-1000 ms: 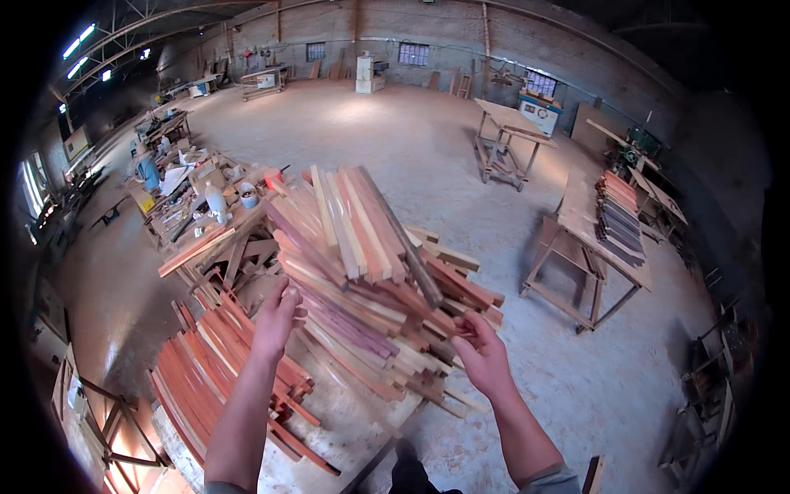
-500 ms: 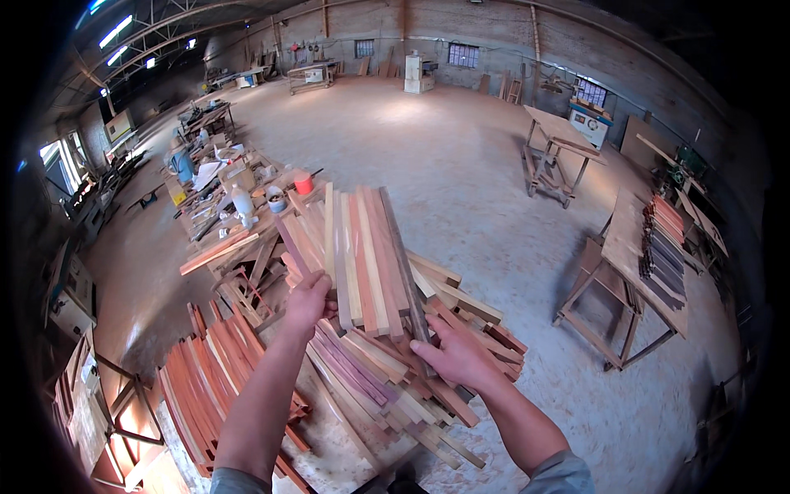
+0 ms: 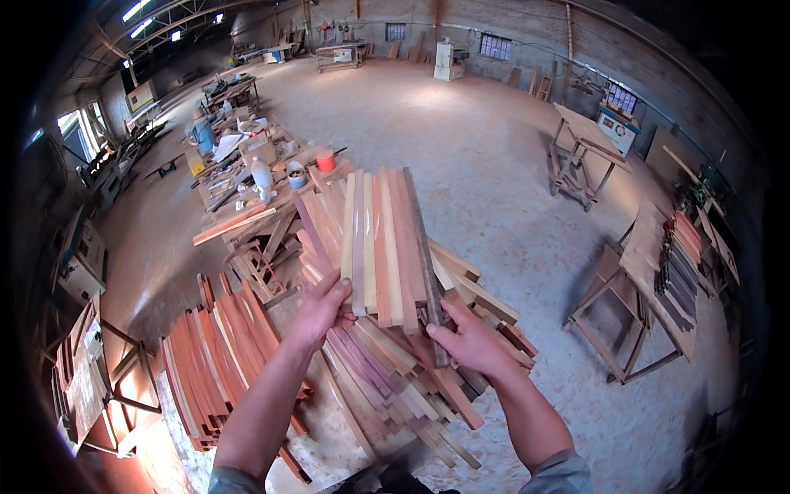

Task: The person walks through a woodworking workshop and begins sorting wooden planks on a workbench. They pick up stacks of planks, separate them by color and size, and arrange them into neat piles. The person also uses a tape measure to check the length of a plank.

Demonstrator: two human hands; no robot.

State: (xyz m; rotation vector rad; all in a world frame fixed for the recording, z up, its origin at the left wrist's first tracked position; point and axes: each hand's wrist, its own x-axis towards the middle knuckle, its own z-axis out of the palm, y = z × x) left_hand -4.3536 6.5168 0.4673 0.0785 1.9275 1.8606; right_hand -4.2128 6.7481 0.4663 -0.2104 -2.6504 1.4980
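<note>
A row of narrow wooden strips (image 3: pixel 383 255) in cream, pink and reddish tones lies side by side in front of me, on top of a larger pile. My left hand (image 3: pixel 323 309) is closed around the near left edge of this row, thumb on top and fingers partly hidden below. At the right edge runs a dark brown strip (image 3: pixel 425 255), its near end sticking out past the others. My right hand (image 3: pixel 471 334) grips that side, thumb against the dark strip. Beneath lie loose purple strips (image 3: pixel 366 366) and pale strips.
Reddish strips (image 3: pixel 218 354) are stacked at the left. Beyond stands a cluttered bench with a white bottle (image 3: pixel 262 176) and a red container (image 3: pixel 326 160). Wooden tables (image 3: pixel 650 247) stand at the right, one bearing dark and orange strips (image 3: pixel 681 263). Machines line the far wall.
The view has shifted, so the background sits farther right. My left hand has come in against the row's left edge. My right hand stays at the dark strip.
</note>
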